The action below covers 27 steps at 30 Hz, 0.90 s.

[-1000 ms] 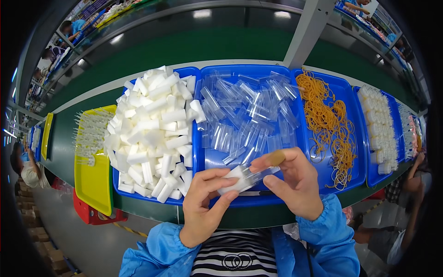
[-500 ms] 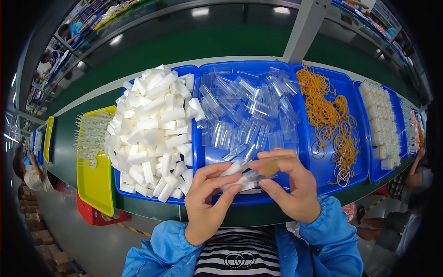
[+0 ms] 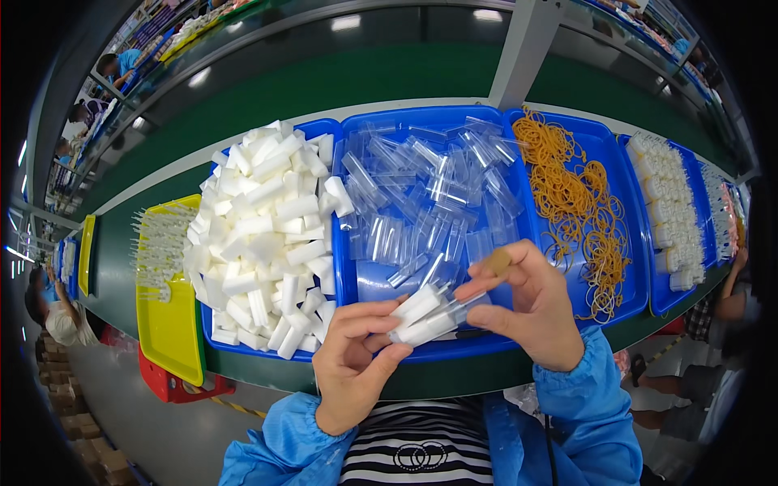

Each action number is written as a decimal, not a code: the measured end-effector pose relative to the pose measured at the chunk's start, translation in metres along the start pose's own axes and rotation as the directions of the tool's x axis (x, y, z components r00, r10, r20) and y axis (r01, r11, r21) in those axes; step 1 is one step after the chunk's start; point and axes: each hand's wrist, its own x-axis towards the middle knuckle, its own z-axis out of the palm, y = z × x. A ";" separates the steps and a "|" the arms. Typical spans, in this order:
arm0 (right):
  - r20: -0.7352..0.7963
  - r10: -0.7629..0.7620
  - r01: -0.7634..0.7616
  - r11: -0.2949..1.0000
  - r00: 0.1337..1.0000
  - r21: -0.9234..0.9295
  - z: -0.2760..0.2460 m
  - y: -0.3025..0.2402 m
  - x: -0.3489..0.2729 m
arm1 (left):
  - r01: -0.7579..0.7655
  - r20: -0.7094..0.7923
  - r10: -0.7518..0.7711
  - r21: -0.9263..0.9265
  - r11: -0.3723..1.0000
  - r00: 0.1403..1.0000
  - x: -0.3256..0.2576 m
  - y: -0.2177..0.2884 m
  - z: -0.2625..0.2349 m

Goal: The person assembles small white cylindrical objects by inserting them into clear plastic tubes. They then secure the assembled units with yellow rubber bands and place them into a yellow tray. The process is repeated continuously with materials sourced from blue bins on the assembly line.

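Observation:
My left hand (image 3: 353, 360) is closed on two white foam pieces (image 3: 427, 328) lying side by side, its fingertips and thumb at their near left end. A clear plastic sleeve (image 3: 465, 308) reaches from the foam toward my right hand (image 3: 539, 312), and the foam seems to sit at least partly inside clear plastic. My right thumb and a finger pinch the far end of that sleeve. A tan finger cover (image 3: 497, 261) wraps one right fingertip. Both hands are over the near edge of a blue tray (image 3: 377, 279) holding many loose clear sleeves (image 3: 442, 182).
A heap of white foam pieces (image 3: 259, 219) fills the tray on the left. Farther left, thin white parts stand in a yellow tray (image 3: 168, 332). Orange rubber bands (image 3: 559, 178) lie in a blue tray (image 3: 587, 308) on the right, beside bundled white parts (image 3: 664, 202).
The two foam pieces show more plainly between my hands now. My right hand has shifted right and turned, its covered finger lifting higher. My left hand has moved slightly left and down.

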 end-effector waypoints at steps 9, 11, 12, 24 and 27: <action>0.130 -0.001 -0.003 1.000 0.992 0.030 0.006 0.013 -0.003 | 0.022 -0.028 -0.024 -0.095 0.995 0.999 -0.003 0.002 0.003; 0.139 0.011 -0.021 0.998 0.990 0.066 0.004 0.013 -0.003 | 0.047 0.002 -0.047 -0.111 0.993 0.999 -0.003 0.001 -0.001; 0.140 0.006 -0.016 0.998 0.990 0.063 0.004 0.016 -0.006 | 0.048 0.060 -0.044 -0.074 0.996 0.997 -0.006 -0.005 -0.010; 0.211 -0.112 0.143 0.980 0.971 -0.139 -0.012 0.008 -0.005 | 0.291 0.288 -0.242 -0.143 0.946 0.927 0.007 0.007 -0.014; 0.312 -0.261 0.406 0.645 0.913 -0.647 -0.021 0.004 0.008 | 0.237 0.159 -0.224 -0.069 0.969 0.962 0.006 0.010 -0.017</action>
